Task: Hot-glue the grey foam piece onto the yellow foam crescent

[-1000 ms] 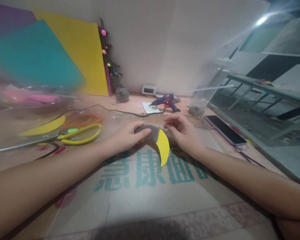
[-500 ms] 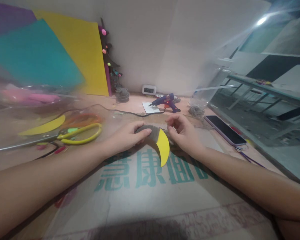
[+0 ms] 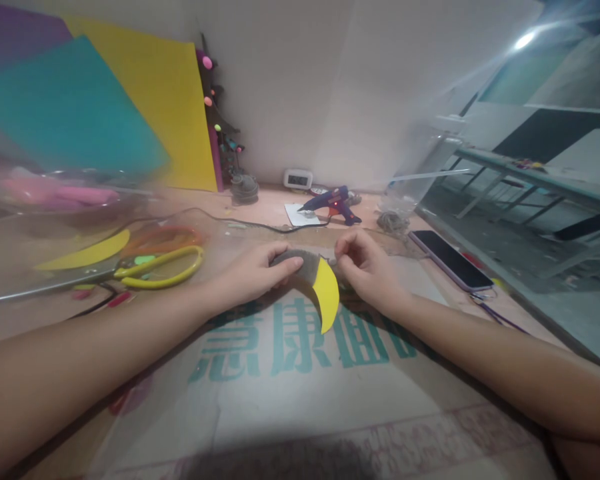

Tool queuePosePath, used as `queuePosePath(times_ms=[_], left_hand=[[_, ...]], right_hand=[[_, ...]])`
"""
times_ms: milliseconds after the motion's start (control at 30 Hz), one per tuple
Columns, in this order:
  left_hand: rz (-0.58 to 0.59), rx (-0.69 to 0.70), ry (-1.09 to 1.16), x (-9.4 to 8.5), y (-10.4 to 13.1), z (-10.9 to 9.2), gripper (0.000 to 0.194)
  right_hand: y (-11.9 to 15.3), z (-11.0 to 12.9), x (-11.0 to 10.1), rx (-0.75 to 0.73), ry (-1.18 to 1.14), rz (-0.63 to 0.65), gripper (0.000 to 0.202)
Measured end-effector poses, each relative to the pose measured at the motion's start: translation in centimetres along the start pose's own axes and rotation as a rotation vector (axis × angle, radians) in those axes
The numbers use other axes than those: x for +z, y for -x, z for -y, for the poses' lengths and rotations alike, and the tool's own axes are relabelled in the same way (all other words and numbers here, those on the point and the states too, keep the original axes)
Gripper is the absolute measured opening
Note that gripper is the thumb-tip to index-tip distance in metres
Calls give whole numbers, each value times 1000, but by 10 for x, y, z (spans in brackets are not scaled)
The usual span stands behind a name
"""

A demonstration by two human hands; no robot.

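A yellow crescent (image 3: pixel 327 297), flat like paper or foam sheet, is wound with grey twine (image 3: pixel 307 265) over its upper left part. My left hand (image 3: pixel 267 272) pinches the wrapped end between thumb and fingers, and the bare yellow tip points down toward me. Just right of the crescent, my right hand (image 3: pixel 363 263) is closed with thumb and fingertips together. A short bit of twine shows at the crescent's edge near those fingertips; the strand inside them is hard to see. A ball of grey twine (image 3: pixel 394 222) lies behind my right hand.
Yellow-handled scissors (image 3: pixel 160 270) and another yellow crescent (image 3: pixel 87 252) lie at left. At the back are a glue gun (image 3: pixel 333 202) with a red light, its cord, and a small clock (image 3: pixel 298 179). A phone (image 3: pixel 450 260) lies right. Printed plastic sheeting (image 3: pixel 260 413) covers the table.
Almost nothing differs. My right hand has shifted very slightly and its fingers look a little more curled; the left hand and the crescent stay put.
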State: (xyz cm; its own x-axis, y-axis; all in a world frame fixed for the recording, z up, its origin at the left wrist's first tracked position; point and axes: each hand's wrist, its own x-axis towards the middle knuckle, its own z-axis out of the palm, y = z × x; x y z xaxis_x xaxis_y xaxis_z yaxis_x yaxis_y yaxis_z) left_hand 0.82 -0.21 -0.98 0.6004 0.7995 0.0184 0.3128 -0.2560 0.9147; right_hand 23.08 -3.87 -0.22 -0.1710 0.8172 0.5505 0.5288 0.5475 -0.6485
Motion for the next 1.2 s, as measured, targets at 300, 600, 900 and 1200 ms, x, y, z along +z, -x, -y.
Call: queuePosePath(times_ms=[300,600,900,1200], left_hand=[[-10,22,-23,0,0,-2,31],[-12,24,-3,-1,0,-3,33],[-21,45,-32,-1,-1,-1,35],[5,39,-7,-2,-1,0,35]], right_hand=[[2,2,0,-17,39,6,8],[4,8,-6,-220,164,22,14],[7,7,-5,-167,189,40,20],[5,13,-4,-158,207,71,20]])
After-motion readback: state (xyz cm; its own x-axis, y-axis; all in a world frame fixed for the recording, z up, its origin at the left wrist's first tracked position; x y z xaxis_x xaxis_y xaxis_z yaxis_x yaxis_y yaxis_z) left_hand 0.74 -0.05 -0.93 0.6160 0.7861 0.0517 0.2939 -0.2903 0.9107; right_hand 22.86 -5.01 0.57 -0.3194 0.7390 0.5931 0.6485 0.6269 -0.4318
